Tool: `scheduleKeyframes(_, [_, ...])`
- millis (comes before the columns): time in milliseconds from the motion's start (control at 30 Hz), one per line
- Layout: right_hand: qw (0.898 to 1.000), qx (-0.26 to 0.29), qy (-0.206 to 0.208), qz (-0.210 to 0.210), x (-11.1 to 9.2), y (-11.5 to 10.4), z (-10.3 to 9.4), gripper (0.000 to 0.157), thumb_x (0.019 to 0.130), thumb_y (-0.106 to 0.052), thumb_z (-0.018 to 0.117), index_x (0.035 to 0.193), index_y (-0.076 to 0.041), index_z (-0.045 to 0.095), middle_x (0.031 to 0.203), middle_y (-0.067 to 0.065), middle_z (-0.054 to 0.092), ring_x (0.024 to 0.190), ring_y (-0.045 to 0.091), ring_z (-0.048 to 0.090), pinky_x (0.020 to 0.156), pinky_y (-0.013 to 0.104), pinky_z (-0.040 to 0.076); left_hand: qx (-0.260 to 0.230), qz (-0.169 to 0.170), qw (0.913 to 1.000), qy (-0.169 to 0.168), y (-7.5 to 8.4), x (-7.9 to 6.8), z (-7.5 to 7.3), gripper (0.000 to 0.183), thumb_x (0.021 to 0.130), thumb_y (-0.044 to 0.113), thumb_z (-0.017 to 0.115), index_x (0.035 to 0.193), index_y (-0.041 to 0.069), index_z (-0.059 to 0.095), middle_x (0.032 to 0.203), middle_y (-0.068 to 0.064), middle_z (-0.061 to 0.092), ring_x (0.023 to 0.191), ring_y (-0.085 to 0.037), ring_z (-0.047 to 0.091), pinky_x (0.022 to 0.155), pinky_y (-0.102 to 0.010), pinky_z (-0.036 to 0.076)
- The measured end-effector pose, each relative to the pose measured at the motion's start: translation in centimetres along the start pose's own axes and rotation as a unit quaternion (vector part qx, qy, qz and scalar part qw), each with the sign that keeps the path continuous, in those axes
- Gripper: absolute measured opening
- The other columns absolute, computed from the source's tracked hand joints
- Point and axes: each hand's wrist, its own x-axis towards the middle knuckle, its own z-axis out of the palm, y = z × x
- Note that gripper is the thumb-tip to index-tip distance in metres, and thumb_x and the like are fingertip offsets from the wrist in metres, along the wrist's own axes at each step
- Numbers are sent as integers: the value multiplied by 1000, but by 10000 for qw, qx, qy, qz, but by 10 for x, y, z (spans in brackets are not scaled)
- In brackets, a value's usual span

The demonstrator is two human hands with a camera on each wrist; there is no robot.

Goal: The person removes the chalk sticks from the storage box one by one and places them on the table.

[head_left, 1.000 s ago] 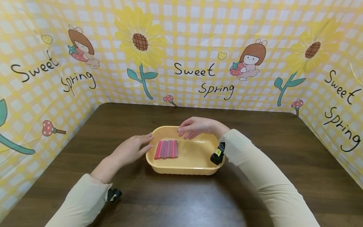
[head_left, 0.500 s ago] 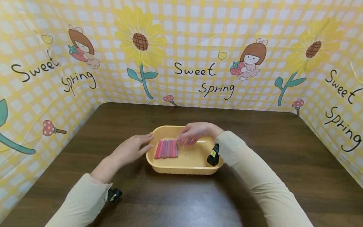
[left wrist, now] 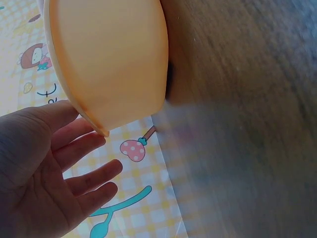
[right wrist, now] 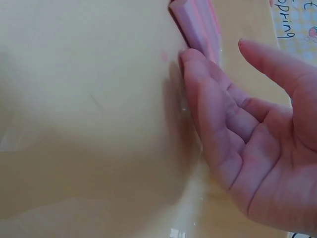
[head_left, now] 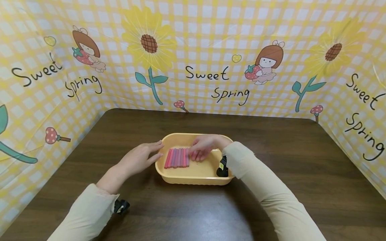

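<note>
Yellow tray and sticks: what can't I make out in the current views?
Head view: right end of the yellow tray, partly behind the right sleeve and black wrist camera.
Right wrist: most of the stick row, cut off by the top edge.
Left wrist: sticks, hidden by the tray's outer wall.
Right wrist: any contact between right grip and nearest stick, covered by fingertips.

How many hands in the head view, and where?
2: left hand at the left end of the yellow tray; right hand in the tray, beside the row of sticks.

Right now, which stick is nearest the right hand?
The purple stick farthest right in the head view, beside the right hand; other sticks lie farther left.
</note>
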Motion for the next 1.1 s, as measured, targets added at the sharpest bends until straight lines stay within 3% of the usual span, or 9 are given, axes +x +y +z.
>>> scheduleKeyframes(367, [9979, -399, 413, 286, 7, -6, 10, 30, 92, -27, 59, 70, -6, 61, 57, -1, 62, 47, 4, 55, 45, 14, 46, -18, -27, 10000, 2, -1, 1, 1, 43, 93, 19, 57, 129, -2, 53, 138, -19, 49, 125, -36, 50, 103, -51, 40])
scheduleKeyframes(600, [9957, -532, 718, 248, 8, -7, 16, 30, 91, -22, 61, 65, -5, 61, 54, -1, 61, 44, 4, 54, 44, 14, 45, -57, -46, 10000, -21, -2, 0, 2, 43, 92, 19, 57, 130, -2, 53, 138, -19, 49, 126, -35, 49, 103, -51, 40])
scheduleKeyframes(1100, [9961, -640, 570, 202, 10, -7, 13, 25, 92, -17, 59, 70, -4, 62, 58, 0, 63, 45, 4, 54, 45, 12, 45, -88, -106, 9999, -69, 0, -1, -1, 43, 92, 19, 58, 131, -1, 52, 138, -19, 49, 126, -35, 49, 103, -52, 40])
